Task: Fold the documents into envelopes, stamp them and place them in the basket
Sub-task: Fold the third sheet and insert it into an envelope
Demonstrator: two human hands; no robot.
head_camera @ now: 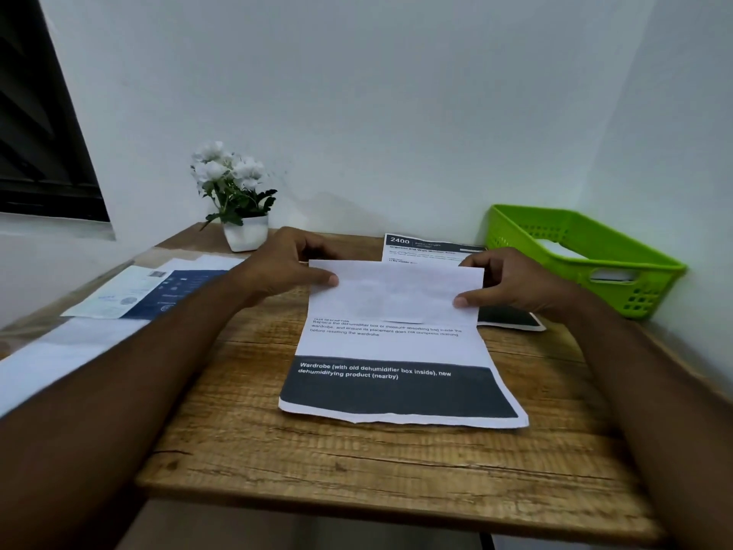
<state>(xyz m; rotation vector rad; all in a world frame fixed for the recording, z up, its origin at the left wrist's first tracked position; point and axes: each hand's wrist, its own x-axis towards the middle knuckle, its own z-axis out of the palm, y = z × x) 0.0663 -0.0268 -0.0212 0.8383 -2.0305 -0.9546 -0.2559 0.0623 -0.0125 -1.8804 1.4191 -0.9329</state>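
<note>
The document [396, 347] lies at the middle of the table [357, 462], its far part folded over toward the person. The left hand [277, 267] pinches the flap's left edge and the right hand [515, 283] its right edge. A second sheet [428, 248] lies behind the document and shows past its right side. The basket [650, 287] stands behind and right of the document, with a white sheet [555, 248] in it. The potted plant [238, 200] stands behind and left of the document. A spread of papers [150, 291] lies farther left.

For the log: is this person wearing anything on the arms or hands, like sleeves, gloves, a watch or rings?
No. The left forearm and right forearm are bare as far as the frame shows, with no sleeve edge in view. The left hand and right hand have no gloves, and no watch, band or ring shows on the wrists or visible fingers.
</note>
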